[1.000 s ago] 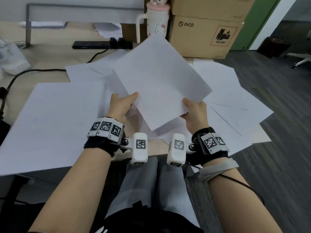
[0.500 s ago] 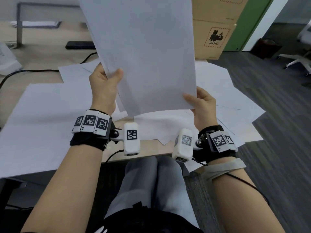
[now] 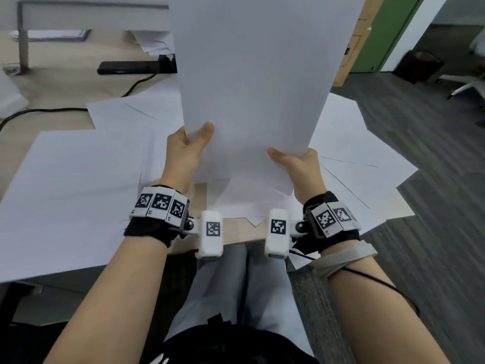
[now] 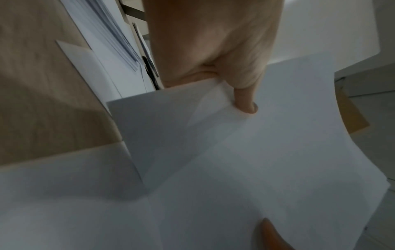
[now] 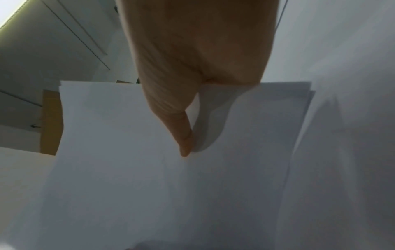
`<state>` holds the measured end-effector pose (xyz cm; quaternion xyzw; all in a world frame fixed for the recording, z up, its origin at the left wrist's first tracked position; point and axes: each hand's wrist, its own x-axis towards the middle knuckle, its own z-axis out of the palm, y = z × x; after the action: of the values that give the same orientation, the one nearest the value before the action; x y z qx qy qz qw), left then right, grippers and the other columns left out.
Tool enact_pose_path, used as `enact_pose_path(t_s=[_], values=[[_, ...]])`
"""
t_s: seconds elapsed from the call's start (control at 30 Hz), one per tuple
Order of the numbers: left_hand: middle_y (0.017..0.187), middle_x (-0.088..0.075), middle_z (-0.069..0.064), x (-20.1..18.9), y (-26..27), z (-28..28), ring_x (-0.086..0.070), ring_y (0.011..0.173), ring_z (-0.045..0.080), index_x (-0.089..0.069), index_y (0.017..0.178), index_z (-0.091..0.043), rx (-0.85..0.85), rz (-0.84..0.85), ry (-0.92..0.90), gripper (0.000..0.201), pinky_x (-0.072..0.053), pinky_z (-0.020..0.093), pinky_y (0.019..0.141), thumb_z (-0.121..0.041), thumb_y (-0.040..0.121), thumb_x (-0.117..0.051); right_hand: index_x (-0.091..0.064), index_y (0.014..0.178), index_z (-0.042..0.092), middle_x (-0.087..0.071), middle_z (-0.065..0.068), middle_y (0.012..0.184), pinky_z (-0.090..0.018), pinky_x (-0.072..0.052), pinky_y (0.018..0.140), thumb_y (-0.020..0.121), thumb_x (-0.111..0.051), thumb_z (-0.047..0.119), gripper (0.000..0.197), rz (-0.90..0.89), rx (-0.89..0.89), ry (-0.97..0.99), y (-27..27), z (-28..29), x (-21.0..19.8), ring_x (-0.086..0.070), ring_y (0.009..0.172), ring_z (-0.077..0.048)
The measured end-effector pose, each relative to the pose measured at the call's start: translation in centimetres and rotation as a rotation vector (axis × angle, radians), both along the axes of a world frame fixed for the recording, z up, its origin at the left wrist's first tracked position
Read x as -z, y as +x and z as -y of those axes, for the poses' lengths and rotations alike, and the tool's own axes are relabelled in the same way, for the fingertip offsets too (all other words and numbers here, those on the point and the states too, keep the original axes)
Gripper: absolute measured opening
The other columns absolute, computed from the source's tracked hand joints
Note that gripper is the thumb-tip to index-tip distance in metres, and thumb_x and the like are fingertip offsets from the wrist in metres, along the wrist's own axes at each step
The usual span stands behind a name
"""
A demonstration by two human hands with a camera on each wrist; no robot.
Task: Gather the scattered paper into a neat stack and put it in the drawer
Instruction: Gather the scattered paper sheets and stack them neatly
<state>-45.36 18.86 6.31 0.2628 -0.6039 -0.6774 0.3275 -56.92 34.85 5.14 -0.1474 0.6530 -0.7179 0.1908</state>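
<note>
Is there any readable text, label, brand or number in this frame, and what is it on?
Nothing reads clearly.
held paper: blank, no print.
cardboard box: printed marks, mostly hidden behind the paper, illegible.
left wrist band and right wrist band: black-and-white code squares; the tiny characters beneath are too small to read.
</note>
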Motion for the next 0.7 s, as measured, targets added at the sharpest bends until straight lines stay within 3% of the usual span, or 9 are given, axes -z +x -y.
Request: enact_pose_path(t_s=[0.1, 0.2, 0.27, 0.33, 0.37, 0.43, 0.5, 0.6, 0.7], values=[[0.094, -0.072, -0.007, 0.0, -0.9, 0.2, -0.070, 0.088, 0.008, -0.065, 0.098, -0.021, 0.008, 0.026, -0.042, 0.014, -0.055, 0.027, 0.079, -0.031, 0.096, -0.056, -0.068, 0.084, 0.013, -0.070, -0.002, 0.084, -0.032, -0.055, 0.081, 0.082, -0.069, 0.000, 0.013, -0.052, 0.027, 0.020, -0.7, -0.2, -0.2, -0.067, 0.079, -0.019], [0.103, -0.069, 0.005, -0.7, -2.9, 0.1, -0.066, 0.098, 0.021, -0.063, 0.102, -0.017, 0.046, 0.049, -0.111, 0.022, -0.052, 0.036, 0.090, -0.035, 0.098, -0.050, -0.067, 0.076, 0.013, -0.070, 0.007, 0.069, -0.025, -0.055, 0.068, 0.082, -0.068, -0.003, 0.016, -0.079, 0.095, 0.011, -2.3, -0.9, -1.0, -0.066, 0.066, -0.010], [0.095, -0.060, 0.006, -1.0, -4.5, -0.1, -0.057, 0.086, 0.018, -0.058, 0.096, -0.018, 0.098, 0.086, -0.148, 0.022, -0.048, 0.033, 0.081, -0.035, 0.100, -0.045, -0.067, 0.075, 0.011, -0.068, 0.003, 0.069, -0.026, -0.055, 0.066, 0.081, -0.069, -0.003, 0.015, -0.077, 0.143, 0.018, -3.8, -1.7, -1.5, -0.064, 0.063, -0.011], [0.087, -0.051, -0.005, -1.2, -6.4, -0.4, -0.047, 0.077, 0.007, -0.051, 0.086, -0.025, 0.143, 0.178, -0.181, 0.023, -0.041, 0.023, 0.072, -0.036, 0.102, -0.039, -0.066, 0.078, 0.008, -0.066, -0.003, 0.075, -0.027, -0.055, 0.065, 0.081, -0.069, -0.004, 0.012, -0.075, 0.190, 0.044, -5.4, -2.9, -1.8, -0.063, 0.063, -0.012], [0.088, -0.051, -0.010, -1.1, -7.4, -0.6, -0.048, 0.079, 0.003, -0.052, 0.087, -0.028, 0.170, 0.216, -0.190, 0.022, -0.041, 0.020, 0.074, -0.035, 0.103, -0.038, -0.067, 0.080, 0.006, -0.066, -0.004, 0.077, -0.026, -0.055, 0.065, 0.081, -0.069, -0.004, 0.010, -0.075, 0.212, 0.063, -6.3, -3.5, -2.0, -0.063, 0.063, -0.012], [0.105, -0.060, -0.007, -0.7, -9.2, -0.7, -0.055, 0.097, 0.008, -0.061, 0.109, -0.021, 0.230, 0.256, -0.199, 0.025, -0.047, 0.029, 0.090, -0.031, 0.103, -0.039, -0.067, 0.080, 0.007, -0.067, -0.003, 0.079, -0.024, -0.055, 0.063, 0.080, -0.069, -0.004, 0.010, -0.079, 0.253, 0.113, -8.1, -4.7, -2.2, -0.064, 0.064, -0.012], [0.112, -0.059, -0.001, -0.4, -11.0, -1.1, -0.053, 0.103, 0.011, -0.057, 0.122, -0.013, 0.259, 0.292, -0.199, 0.029, -0.044, 0.031, 0.094, -0.024, 0.103, -0.039, -0.067, 0.077, 0.008, -0.067, -0.004, 0.079, -0.024, -0.054, 0.063, 0.078, -0.070, -0.002, 0.011, -0.074, 0.307, 0.189, -10.0, -5.7, -2.0, -0.063, 0.067, -0.015], [0.098, -0.046, 0.002, 0.3, -13.6, -1.9, -0.043, 0.085, 0.011, -0.051, 0.102, -0.019, 0.307, 0.345, -0.241, 0.013, -0.037, 0.027, 0.074, -0.015, 0.101, -0.039, -0.069, 0.080, 0.002, -0.067, -0.008, 0.081, -0.032, -0.052, 0.069, 0.065, -0.075, 0.006, 0.016, -0.036, 0.418, 0.293, -12.8, -6.6, -0.9, -0.061, 0.073, -0.020], [0.085, -0.039, -0.005, 1.5, -16.3, -2.4, -0.032, 0.089, 0.012, -0.039, 0.076, -0.028, 0.318, 0.431, -0.256, 0.029, -0.027, 0.025, 0.063, -0.011, 0.098, -0.038, -0.070, 0.083, 0.001, -0.068, -0.008, 0.082, -0.038, -0.054, 0.076, 0.063, -0.076, 0.008, 0.022, -0.016, 0.456, 0.395, -14.8, -7.3, -0.1, -0.061, 0.075, -0.021]])
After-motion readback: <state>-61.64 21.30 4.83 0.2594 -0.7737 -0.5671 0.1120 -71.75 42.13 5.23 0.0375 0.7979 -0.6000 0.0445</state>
